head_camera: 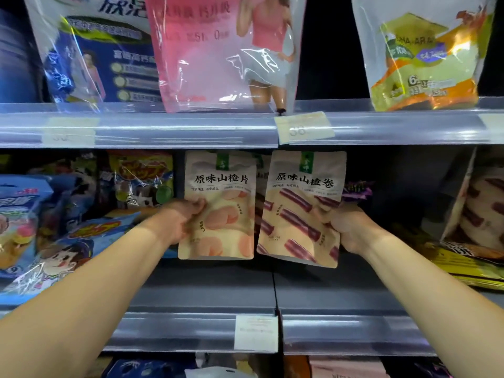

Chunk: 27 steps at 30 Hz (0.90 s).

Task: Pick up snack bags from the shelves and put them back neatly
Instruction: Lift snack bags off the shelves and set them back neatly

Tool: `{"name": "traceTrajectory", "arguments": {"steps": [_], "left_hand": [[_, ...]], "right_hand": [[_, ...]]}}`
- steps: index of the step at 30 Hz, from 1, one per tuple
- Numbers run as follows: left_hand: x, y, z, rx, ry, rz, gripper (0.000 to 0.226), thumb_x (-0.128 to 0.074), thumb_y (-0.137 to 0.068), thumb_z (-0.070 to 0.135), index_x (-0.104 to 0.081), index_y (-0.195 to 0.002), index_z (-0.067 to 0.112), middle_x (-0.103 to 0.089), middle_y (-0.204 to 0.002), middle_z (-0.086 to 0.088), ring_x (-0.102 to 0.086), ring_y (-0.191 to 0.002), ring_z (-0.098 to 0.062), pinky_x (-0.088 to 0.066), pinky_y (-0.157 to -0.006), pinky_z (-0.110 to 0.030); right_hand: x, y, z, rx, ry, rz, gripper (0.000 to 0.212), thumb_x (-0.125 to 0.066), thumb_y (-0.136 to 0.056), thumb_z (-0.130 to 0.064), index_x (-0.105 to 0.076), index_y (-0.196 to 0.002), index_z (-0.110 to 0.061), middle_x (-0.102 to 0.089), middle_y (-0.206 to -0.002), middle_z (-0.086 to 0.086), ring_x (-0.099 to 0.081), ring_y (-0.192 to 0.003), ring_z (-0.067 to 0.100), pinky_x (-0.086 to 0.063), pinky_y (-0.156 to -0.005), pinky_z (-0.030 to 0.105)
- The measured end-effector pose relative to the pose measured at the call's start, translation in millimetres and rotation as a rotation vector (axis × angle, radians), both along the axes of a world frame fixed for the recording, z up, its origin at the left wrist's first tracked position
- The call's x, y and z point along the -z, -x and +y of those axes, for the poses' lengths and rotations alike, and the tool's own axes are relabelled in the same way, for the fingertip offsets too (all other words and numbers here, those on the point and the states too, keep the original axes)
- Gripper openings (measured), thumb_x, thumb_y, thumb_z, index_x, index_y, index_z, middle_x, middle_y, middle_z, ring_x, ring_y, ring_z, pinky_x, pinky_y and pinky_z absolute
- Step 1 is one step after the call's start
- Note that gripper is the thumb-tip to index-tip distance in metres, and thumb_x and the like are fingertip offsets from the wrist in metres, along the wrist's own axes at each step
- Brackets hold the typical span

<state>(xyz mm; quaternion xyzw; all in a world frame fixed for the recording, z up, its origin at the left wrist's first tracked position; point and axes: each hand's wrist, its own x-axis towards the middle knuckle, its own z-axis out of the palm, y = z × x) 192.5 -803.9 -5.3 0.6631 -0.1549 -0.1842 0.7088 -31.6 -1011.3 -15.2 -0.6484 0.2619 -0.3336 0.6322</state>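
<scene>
Below the price tag (pixel 304 127), the left hand (pixel 181 218) grips a peach-slice bag (pixel 218 205); the right hand (pixel 345 227) grips a red-roll bag (pixel 300 208).

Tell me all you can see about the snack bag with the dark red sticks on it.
The snack bag is a flat cream pouch of smooth matte plastic, printed with dark red sticks, bold black characters and a small green label near its top. It is upright, slightly tilted, held in front of the middle shelf. The right hand grips its right edge. Its left edge sits close against a similar pouch printed with pink rounds; whether they touch is unclear.
</scene>
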Motion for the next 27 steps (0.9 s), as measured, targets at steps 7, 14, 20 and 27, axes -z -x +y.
{"name": "traceTrajectory", "arguments": {"steps": [7, 14, 20, 27], "left_hand": [[2.9, -37.9, 13.8, -0.106, 0.033, -0.033, 0.016, -0.058, -0.095, 0.021, -0.062, -0.101, 0.007, -0.062, -0.115, -0.007, -0.061, -0.102, -0.025, -0.047, -0.090, -0.032], [-0.3, -51.0, 5.8, 0.048, 0.151, -0.002, 0.012, -0.054, -0.097, 0.018, -0.061, -0.089, 0.013, -0.065, -0.106, -0.007, -0.060, -0.097, -0.022, -0.046, -0.089, -0.041], [6.8, -59.8, 4.4, 0.057, 0.145, -0.145, 0.014, -0.055, -0.097, 0.013, -0.063, -0.106, 0.006, -0.061, -0.124, -0.020, -0.059, -0.114, -0.035, -0.045, -0.099, -0.056], [14.8, -71.6, 3.0, 0.006, 0.132, -0.216, 0.027, -0.053, -0.097, 0.008, -0.060, -0.122, 0.002, -0.061, -0.127, -0.019, -0.058, -0.117, -0.034, -0.045, -0.102, -0.053]], "right_hand": [[11.5, -12.3, 5.6, 0.030, -0.016, -0.003, 0.026, -0.062, -0.090, 0.002, -0.067, -0.113, -0.009, -0.073, -0.108, 0.009, -0.069, -0.101, 0.027, -0.053, -0.094, 0.046], [17.5, -14.3, 12.0, 0.062, -0.013, 0.014, 0.028, -0.063, -0.089, 0.003, -0.064, -0.113, -0.011, -0.073, -0.109, 0.008, -0.068, -0.102, 0.025, -0.053, -0.094, 0.043], [18.3, -2.4, 17.4, 0.100, 0.012, 0.029, 0.025, -0.063, -0.088, 0.003, -0.068, -0.109, -0.010, -0.074, -0.105, 0.009, -0.067, -0.103, 0.028, -0.050, -0.097, 0.047], [17.3, 9.0, 18.8, 0.178, 0.014, 0.044, 0.019, -0.067, -0.086, -0.001, -0.071, -0.104, -0.008, -0.075, -0.102, 0.007, -0.068, -0.101, 0.027, -0.050, -0.098, 0.046]]}}
